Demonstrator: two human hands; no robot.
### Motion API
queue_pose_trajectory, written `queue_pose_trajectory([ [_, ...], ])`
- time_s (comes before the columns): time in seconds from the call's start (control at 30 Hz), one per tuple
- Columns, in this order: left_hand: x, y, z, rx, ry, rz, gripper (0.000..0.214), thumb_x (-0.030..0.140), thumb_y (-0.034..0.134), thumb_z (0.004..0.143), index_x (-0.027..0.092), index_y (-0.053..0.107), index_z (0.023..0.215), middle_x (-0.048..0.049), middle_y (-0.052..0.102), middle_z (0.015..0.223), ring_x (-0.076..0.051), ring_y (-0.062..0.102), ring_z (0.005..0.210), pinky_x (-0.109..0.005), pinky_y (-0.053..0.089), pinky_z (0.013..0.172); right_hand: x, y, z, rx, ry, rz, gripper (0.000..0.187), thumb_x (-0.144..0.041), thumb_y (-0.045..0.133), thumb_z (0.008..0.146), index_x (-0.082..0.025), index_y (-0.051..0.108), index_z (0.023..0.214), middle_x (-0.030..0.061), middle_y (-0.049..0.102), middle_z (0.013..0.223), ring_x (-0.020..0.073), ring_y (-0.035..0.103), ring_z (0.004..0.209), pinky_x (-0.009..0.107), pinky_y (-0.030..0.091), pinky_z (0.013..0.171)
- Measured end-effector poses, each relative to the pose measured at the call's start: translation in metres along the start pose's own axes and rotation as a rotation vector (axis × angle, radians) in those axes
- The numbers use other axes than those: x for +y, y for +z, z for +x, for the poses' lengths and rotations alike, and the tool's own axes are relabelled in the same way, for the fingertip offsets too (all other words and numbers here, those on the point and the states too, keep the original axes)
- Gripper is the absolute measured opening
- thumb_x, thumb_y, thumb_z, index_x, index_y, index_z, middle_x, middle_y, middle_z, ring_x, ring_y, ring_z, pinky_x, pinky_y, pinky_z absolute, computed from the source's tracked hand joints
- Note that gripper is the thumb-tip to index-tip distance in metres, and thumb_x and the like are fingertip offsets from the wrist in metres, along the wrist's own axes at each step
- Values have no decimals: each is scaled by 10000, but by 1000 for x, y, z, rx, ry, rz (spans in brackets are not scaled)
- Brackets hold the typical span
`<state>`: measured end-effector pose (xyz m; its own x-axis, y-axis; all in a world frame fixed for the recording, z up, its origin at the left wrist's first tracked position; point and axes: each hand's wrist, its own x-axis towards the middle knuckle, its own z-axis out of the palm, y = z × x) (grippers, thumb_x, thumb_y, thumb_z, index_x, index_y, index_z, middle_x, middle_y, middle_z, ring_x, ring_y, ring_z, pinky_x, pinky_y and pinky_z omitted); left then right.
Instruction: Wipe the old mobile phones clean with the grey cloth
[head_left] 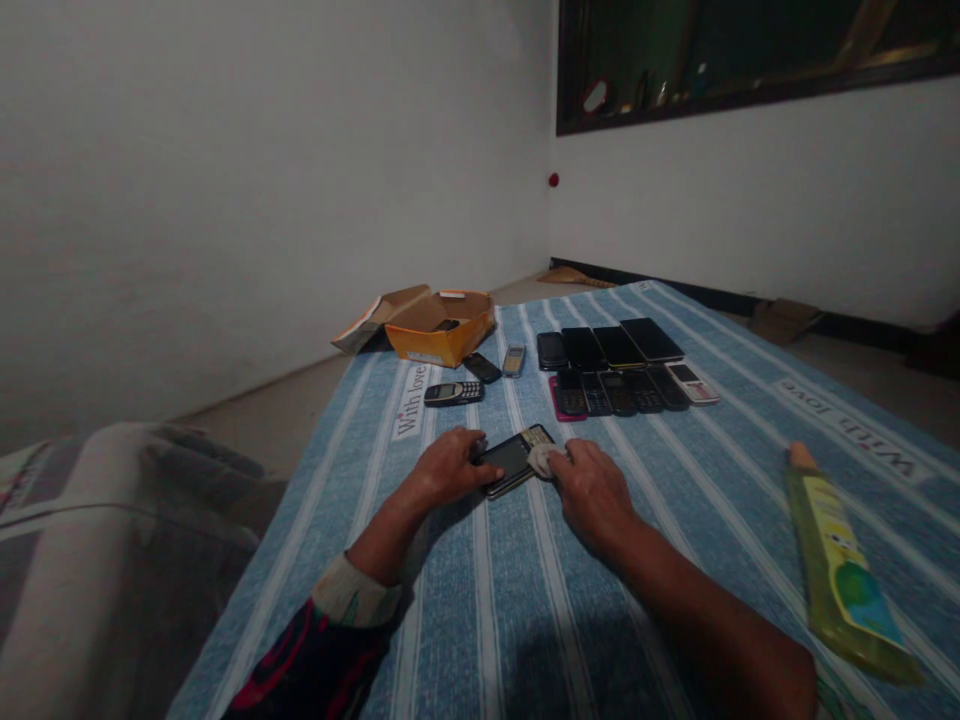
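Dark-framed window (750, 60), pale walls (262, 180), round red object (553, 180), apparently some cardboard (784, 320)

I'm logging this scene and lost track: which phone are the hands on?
The phone nearest the camera: the left hand grips it and the right hand holds a whitish cloth against it. The other phones lie farther off, untouched.

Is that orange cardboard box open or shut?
Open. The orange cardboard box has its brown-lined lid folded out to the left, and you can see something dark inside.
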<state>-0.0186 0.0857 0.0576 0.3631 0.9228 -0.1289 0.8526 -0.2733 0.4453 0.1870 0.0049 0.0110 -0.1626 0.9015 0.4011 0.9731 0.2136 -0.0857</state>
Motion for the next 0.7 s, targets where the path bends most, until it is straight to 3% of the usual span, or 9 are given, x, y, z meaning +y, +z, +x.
queue_pose_trajectory([
  [0.1, 4, -5, -3, -44, -52, 144, 449, 529, 663, 681, 142, 700, 906, -101, 690, 834, -250, 626, 759, -316, 406, 633, -2, 0, -2, 16, -34, -31, 216, -112, 521, 921, -221, 669, 1033, 62, 615, 862, 209, 522, 806, 294, 346, 663],
  [0.3, 8, -4, -4, -80, -55, 109, 349, 512, 641, 684, 167, 678, 717, -52, 656, 675, -212, 602, 648, -298, 362, 574, -3, 9, -5, 105, -159, 34, 196, -80, 524, 899, -204, 676, 906, 57, 608, 789, 212, 518, 750, 301, 344, 620],
  [0.57, 10, 11, -5, 18, -102, -68, 437, 460, 736, 600, 149, 613, 882, -4, 630, 697, -190, 581, 662, -271, 377, 553, 3, 12, -3, 127, -141, 120, 205, -32, 545, 847, -193, 672, 871, 56, 605, 783, 195, 522, 761, 276, 354, 623],
  [0.7, 15, 13, -7, -23, -101, -76, 564, 525, 726, 609, 126, 625, 995, -28, 658, 736, -210, 615, 700, -277, 401, 577, 3, 14, -2, 123, -123, 145, 201, -26, 546, 838, -187, 665, 855, 59, 607, 802, 196, 532, 778, 272, 367, 632],
])
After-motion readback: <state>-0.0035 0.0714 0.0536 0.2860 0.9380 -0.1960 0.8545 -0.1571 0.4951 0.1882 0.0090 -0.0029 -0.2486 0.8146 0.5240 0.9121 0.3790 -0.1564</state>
